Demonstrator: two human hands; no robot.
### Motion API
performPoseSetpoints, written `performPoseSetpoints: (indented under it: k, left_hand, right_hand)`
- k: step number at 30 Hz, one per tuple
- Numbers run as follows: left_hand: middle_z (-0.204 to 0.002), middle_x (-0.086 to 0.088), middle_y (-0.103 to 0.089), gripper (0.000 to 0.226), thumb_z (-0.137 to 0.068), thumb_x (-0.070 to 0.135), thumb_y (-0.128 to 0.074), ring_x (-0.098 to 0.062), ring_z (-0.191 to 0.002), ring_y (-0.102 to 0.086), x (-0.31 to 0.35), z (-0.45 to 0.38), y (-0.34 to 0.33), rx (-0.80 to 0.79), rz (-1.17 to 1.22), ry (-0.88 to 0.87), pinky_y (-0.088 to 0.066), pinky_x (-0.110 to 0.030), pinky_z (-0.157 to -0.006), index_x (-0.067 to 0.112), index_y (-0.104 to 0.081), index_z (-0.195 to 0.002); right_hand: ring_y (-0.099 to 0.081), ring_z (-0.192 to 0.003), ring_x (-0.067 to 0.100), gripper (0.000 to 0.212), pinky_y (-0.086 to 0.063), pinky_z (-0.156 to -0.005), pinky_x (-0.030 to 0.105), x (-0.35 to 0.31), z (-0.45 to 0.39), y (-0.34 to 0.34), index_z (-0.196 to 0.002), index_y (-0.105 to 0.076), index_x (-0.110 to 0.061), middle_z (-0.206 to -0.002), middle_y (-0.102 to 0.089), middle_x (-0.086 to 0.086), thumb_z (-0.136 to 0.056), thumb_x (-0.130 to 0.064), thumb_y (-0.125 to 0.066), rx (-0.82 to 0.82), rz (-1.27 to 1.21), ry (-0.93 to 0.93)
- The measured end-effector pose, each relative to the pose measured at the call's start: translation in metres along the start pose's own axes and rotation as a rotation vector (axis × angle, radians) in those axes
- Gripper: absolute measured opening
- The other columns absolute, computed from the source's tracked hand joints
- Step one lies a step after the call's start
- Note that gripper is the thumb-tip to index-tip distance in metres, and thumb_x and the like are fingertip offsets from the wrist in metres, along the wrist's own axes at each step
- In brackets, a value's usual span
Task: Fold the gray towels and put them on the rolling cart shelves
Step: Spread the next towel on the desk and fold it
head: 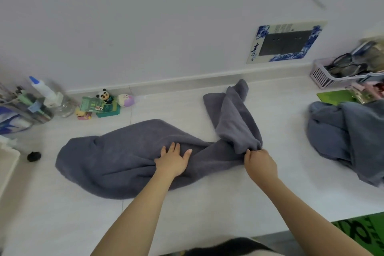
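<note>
While left hand [171,160] flattens towel [116,158], right hand [259,164] pinches edge

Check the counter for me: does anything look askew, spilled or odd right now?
Nothing is spilled or damaged. The gray towel is bunched and twisted rather than flat, with the left hand pressing it and the right hand pinching a raised fold. A second towel lies crumpled at the right.
</note>
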State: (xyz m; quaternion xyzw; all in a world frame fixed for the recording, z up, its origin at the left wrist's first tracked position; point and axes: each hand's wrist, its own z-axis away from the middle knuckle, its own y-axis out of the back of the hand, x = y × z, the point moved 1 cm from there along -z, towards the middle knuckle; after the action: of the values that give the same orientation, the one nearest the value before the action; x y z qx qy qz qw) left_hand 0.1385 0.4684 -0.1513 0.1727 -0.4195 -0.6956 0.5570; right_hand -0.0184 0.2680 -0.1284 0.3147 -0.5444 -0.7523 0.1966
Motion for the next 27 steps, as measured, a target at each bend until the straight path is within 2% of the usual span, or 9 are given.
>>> performPoseSetpoints:
  k: [2,5,8,11,15,18,22,25,27]
  left_hand:
    - [-0.158,-0.002,-0.015,0.077,-0.093,0.065,-0.01,-0.035,-0.141,-0.019,0.011,-0.002,0.008,0.018,-0.081,0.055,-0.028,-0.053,-0.109,0.016,-0.016,-0.151]
    - [-0.145,-0.011,-0.041,0.072,-0.095,0.061,-0.012,-0.035,-0.129,-0.038,0.031,0.0,0.013,0.127,-0.185,0.02,-0.032,-0.048,-0.104,0.013,-0.04,-0.141]
    - [-0.153,-0.006,-0.03,0.055,-0.1,0.049,-0.022,-0.027,-0.14,-0.023,0.046,0.001,0.002,0.188,-0.066,-0.246,-0.017,-0.048,-0.115,0.02,-0.035,-0.145]
    - [-0.16,0.001,-0.006,0.053,-0.101,0.046,-0.023,-0.018,-0.147,-0.002,0.06,0.002,-0.018,0.076,0.021,-0.407,-0.003,-0.045,-0.119,0.028,-0.017,-0.151]
    - [-0.16,0.007,-0.001,0.052,-0.101,0.046,-0.016,-0.015,-0.147,0.007,0.068,0.001,-0.033,0.008,-0.006,-0.405,0.005,-0.051,-0.117,0.034,-0.006,-0.151]
    - [-0.16,0.01,-0.005,0.05,-0.102,0.042,-0.013,-0.008,-0.146,0.006,0.067,-0.002,-0.033,0.008,0.018,-0.4,0.007,-0.049,-0.117,0.033,-0.009,-0.151]
    - [-0.159,0.012,-0.001,0.051,-0.102,0.04,-0.01,-0.005,-0.145,0.009,0.059,-0.012,-0.023,-0.007,0.032,-0.291,0.011,-0.048,-0.117,0.027,-0.009,-0.152]
    - [-0.159,0.013,0.002,0.053,-0.102,0.042,-0.009,-0.006,-0.145,0.01,0.057,-0.02,-0.014,-0.016,0.038,-0.197,0.011,-0.049,-0.117,0.027,-0.006,-0.152]
    - [-0.159,0.012,0.005,0.055,-0.101,0.046,-0.008,-0.009,-0.146,0.01,0.057,-0.024,-0.012,-0.023,0.04,-0.144,0.011,-0.05,-0.116,0.028,-0.003,-0.152]
  right_hand:
    - [-0.053,-0.101,0.029,0.03,-0.036,-0.066,0.029,0.013,0.003,-0.003,-0.094,-0.061,-0.005,-0.1,-0.063,0.011,-0.096,-0.014,-0.033,-0.011,0.005,-0.032]
    - [-0.055,-0.094,0.028,0.032,-0.036,-0.065,0.03,0.027,0.011,-0.005,-0.073,-0.055,-0.014,-0.084,-0.058,0.006,-0.096,-0.018,-0.034,0.003,-0.052,-0.007]
    - [-0.057,-0.075,0.026,0.025,-0.038,-0.061,0.03,0.035,0.018,-0.007,-0.076,-0.062,-0.012,-0.076,-0.064,0.004,-0.094,-0.019,-0.047,0.151,-0.111,0.134]
    - [-0.054,-0.065,0.025,0.009,-0.047,-0.058,0.035,0.041,0.02,-0.01,-0.077,-0.064,-0.013,-0.07,-0.062,0.002,-0.083,-0.02,-0.064,0.33,-0.105,0.279]
    - [-0.051,-0.096,0.022,0.027,-0.04,-0.085,0.034,0.024,0.014,-0.013,-0.101,-0.066,-0.018,-0.105,-0.061,0.0,-0.083,-0.034,-0.054,0.46,-0.062,0.505]
    - [-0.048,-0.12,0.024,0.036,-0.026,-0.105,0.039,-0.004,-0.006,-0.014,-0.113,-0.067,-0.021,-0.123,-0.062,-0.001,-0.089,-0.035,-0.043,0.355,0.078,0.647]
    - [-0.053,-0.117,0.027,0.04,-0.006,-0.111,0.043,-0.013,-0.037,-0.012,-0.116,-0.065,-0.022,-0.109,-0.068,0.001,-0.095,-0.039,-0.035,0.089,0.316,0.408]
    - [-0.058,-0.097,0.027,0.034,-0.021,-0.104,0.044,0.01,-0.039,-0.006,-0.1,-0.067,-0.022,-0.091,-0.068,0.005,-0.093,-0.043,-0.042,0.132,0.334,0.263]
    - [-0.058,-0.076,0.027,0.042,-0.035,-0.087,0.042,0.028,-0.034,-0.004,-0.081,-0.066,-0.02,-0.071,-0.065,0.004,-0.092,-0.044,-0.034,0.196,0.356,0.226]
